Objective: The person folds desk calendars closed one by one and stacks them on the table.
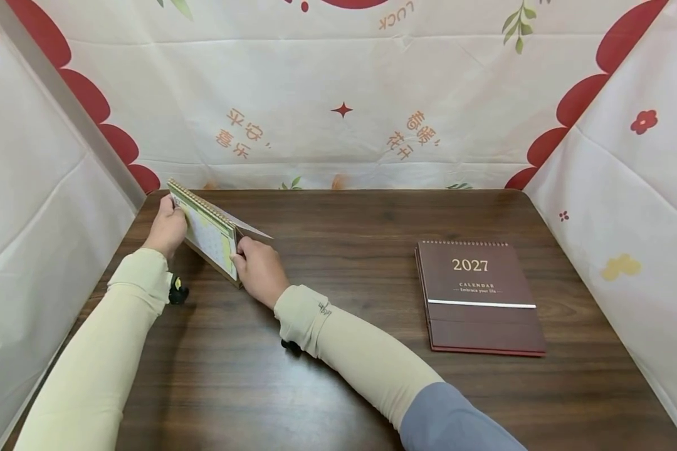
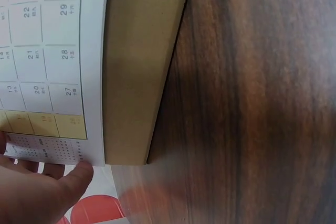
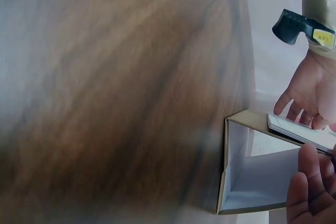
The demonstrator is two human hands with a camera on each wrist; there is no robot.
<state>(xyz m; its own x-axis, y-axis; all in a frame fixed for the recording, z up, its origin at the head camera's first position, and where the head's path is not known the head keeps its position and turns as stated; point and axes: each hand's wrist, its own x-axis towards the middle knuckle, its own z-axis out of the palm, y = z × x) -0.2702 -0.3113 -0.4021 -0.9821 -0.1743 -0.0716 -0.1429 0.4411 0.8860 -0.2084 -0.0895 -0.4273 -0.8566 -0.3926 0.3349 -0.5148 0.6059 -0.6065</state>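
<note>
A spiral-bound desk calendar stands tent-like at the far left of the table, its dated page facing the near left. My left hand grips its far end, thumb on the page edge in the left wrist view, where the kraft-brown base shows below the dates. At the near end, my right hand pinches the side edge near the spiral. From the right wrist view, the hollow folded stand opens toward the camera, with the right fingers beside it.
A maroon 2027 calendar lies flat on the right of the brown wooden table, with a white strip across it. Printed white cloth hangs behind the table and along both sides.
</note>
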